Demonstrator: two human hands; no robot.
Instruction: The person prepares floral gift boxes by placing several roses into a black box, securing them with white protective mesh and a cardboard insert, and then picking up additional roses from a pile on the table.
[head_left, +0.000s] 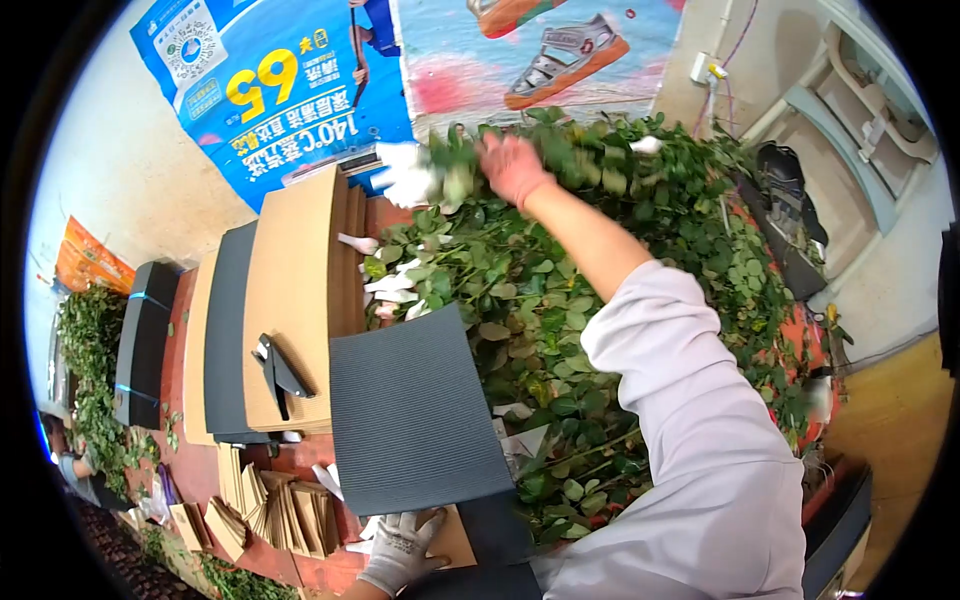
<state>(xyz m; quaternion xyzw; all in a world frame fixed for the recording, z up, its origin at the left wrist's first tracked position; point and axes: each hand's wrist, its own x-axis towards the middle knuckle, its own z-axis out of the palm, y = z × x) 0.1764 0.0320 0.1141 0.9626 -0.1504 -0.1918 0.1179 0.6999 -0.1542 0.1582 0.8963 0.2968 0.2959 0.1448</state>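
My right hand [512, 170], pinkish and slightly blurred, reaches to the far side of the leafy pile. Its fingers close round leafy rose stems [458, 165], whose white-wrapped heads [405, 178] point left. Below it spreads a heap of green rose stems [555, 300]. My left hand [398, 552], in a grey-white glove, rests at the near edge of a black corrugated sheet [415, 410]. Its fingers lie apart on a small brown cardboard piece [455, 540]; the sheet's edge is close to the fingertips.
Brown cardboard sheets [290, 290] stand stacked at left, with a black stapler [280, 373] on them. Folded cardboard strips [290, 510] lie on the red table [340, 572]. A black bundle [143, 345] stands farther left. A chair [850, 135] is at right, posters [280, 90] behind.
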